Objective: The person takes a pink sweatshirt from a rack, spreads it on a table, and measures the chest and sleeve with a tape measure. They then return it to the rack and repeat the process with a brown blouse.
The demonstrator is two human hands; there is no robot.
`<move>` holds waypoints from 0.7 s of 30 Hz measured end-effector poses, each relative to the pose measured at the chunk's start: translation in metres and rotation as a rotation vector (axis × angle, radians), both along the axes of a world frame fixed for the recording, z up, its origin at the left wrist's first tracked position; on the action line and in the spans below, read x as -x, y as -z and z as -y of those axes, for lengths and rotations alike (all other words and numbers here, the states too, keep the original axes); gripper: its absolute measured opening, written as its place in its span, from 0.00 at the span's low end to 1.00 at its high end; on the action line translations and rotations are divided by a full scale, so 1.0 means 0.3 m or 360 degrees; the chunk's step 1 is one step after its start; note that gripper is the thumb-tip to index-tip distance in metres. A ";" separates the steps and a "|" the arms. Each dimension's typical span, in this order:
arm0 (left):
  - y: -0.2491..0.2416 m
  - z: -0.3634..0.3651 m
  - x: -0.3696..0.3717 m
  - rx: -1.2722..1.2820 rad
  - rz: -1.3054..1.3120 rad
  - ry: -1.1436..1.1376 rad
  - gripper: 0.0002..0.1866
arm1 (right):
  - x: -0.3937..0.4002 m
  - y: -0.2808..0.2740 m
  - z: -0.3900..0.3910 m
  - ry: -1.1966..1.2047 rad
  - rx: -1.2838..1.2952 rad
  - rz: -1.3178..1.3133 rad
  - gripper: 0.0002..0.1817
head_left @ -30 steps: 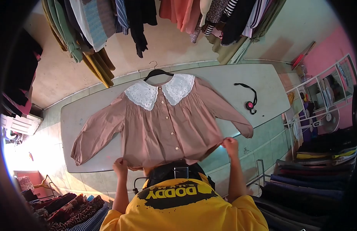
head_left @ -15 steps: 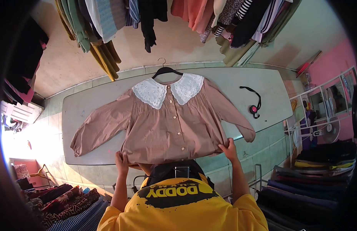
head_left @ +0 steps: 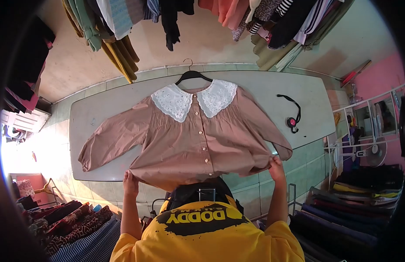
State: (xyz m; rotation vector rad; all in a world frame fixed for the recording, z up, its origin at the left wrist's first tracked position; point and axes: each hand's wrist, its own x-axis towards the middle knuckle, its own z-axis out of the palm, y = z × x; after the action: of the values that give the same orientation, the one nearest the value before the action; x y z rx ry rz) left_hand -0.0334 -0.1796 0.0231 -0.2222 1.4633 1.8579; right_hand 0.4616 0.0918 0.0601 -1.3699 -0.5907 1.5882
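A dusty-pink blouse [head_left: 176, 142] with a white lace collar [head_left: 172, 103] and a row of buttons lies face up, its hem stretched toward me. A black hanger [head_left: 193, 76] sits inside its neck, the metal hook pointing away. At the hem's left corner, my left hand [head_left: 131, 182] is closed on the fabric. My right hand [head_left: 276, 169] pinches the hem's right corner, near the right cuff. Both sleeves spread outward, the left one flat on the white table [head_left: 102, 126].
On the table's right side lies a black strap with a round pink-centred piece [head_left: 292, 122]. Garments hang along the far wall [head_left: 119, 56]. Folded clothes are stacked at lower right [head_left: 342, 218], and patterned clothes [head_left: 80, 227] hang at lower left. A fan [head_left: 376, 153] stands at right.
My hands have moved apart, left hand leftward and right hand rightward, pulling the hem wider. The blouse's lower part is spread more, and the view has shifted slightly.
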 end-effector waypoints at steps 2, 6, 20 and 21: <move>0.058 0.052 0.020 0.0064 -0.0071 0.0100 0.06 | -0.101 0.104 -0.006 -0.0927 0.0000 0.0800 0.02; 0.040 0.069 -0.027 0.0540 -0.0704 0.0350 0.03 | -0.052 0.093 0.020 -0.0719 -0.0193 0.0876 0.03; 0.218 0.148 -0.174 0.0889 -0.0967 -0.0006 0.06 | -0.042 0.323 0.092 -0.0713 -0.0448 0.1498 0.05; 0.217 0.165 -0.160 0.1097 -0.1253 0.0224 0.03 | -0.045 0.306 0.085 -0.0715 -0.0445 0.1500 0.05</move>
State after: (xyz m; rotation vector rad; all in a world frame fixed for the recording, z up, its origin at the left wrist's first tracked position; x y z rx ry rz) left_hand 0.0144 -0.2292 -0.0419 0.3286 2.5543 1.2980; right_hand 0.4752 0.0663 -0.0318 -1.8058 -1.7072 1.0230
